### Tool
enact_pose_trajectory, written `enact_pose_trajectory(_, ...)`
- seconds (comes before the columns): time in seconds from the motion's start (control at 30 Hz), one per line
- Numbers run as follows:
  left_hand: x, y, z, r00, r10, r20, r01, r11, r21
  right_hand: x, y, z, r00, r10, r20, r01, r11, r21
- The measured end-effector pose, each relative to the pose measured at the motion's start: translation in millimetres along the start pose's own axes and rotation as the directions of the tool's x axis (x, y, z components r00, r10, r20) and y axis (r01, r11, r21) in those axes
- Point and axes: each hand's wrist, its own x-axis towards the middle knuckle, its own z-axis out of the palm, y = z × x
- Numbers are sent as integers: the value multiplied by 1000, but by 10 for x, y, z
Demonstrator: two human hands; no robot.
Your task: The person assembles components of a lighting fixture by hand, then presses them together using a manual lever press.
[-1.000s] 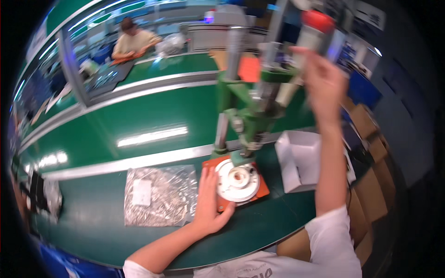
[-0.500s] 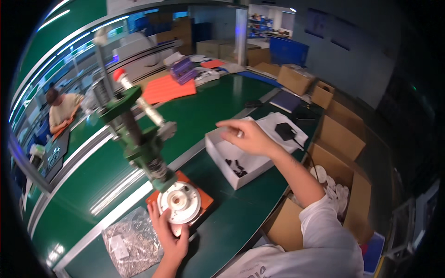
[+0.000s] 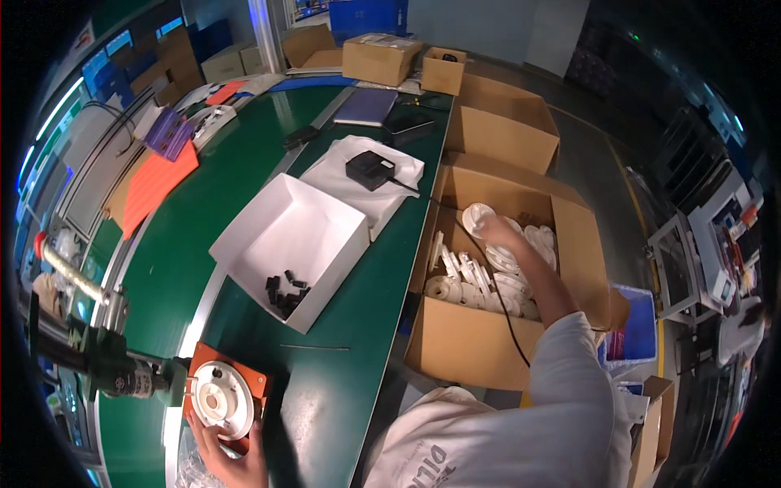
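My left hand (image 3: pixel 230 457) rests at the near edge of a white round plastic part (image 3: pixel 235 403), with thumb and fingers curled about its rim. That part lies on an orange plate (image 3: pixel 203 355) beside the head of a green bench press (image 3: pixel 122 376). A small dark spot shows on the part's upper side. My right hand (image 3: pixel 503 233) reaches into an open cardboard box (image 3: pixel 476 346), its fingers closed on the edge of another white disc (image 3: pixel 477 218). Many similar white plastic parts (image 3: pixel 465 281) fill the box around it; the fingertips are partly hidden.
A white open carton (image 3: pixel 342 224) on the green bench holds several small black pieces (image 3: pixel 286 294). Behind it a black device (image 3: pixel 371 169) with a cable lies on white wrapping. A thin rod (image 3: pixel 316 347) lies nearby. A blue bin (image 3: pixel 634 325) stands right of the box.
My view has swung to the right. My right hand has moved from over the white carton into the cardboard box and onto a white disc. My left hand stays at the round part.
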Motion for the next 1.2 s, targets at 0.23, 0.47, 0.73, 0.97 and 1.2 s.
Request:
enact_pose_trajectory(0.23, 85, -310, -227, 956, -249, 154, 277, 939, -204, -785, -326, 336, 912, -16, 409, -45, 989, 138)
enact_pose_trajectory(0.47, 45, -236, -487, 923, -258, 285, 366, 818, -444, -826, 566, 517, 854, -270, 446, 121, 935, 335)
enact_pose_trajectory(0.73, -157, -770, -1407, 888, -41, 458, 357, 689, -631, -836, -164, 214, 906, 57, 419, -234, 893, 384)
enact_pose_trajectory(0.97, 524, -2293, -1388, 954, -301, -10, 284, 910, -302, -519, 148, -7, 978, 29, -208, -23, 999, 29)
enact_pose_trajectory(1.2, 841, -2795, -862, 891, -440, -108, 453, 862, 226, -1463, -2497, -1372, 804, -110, -584, 194, 978, 83)
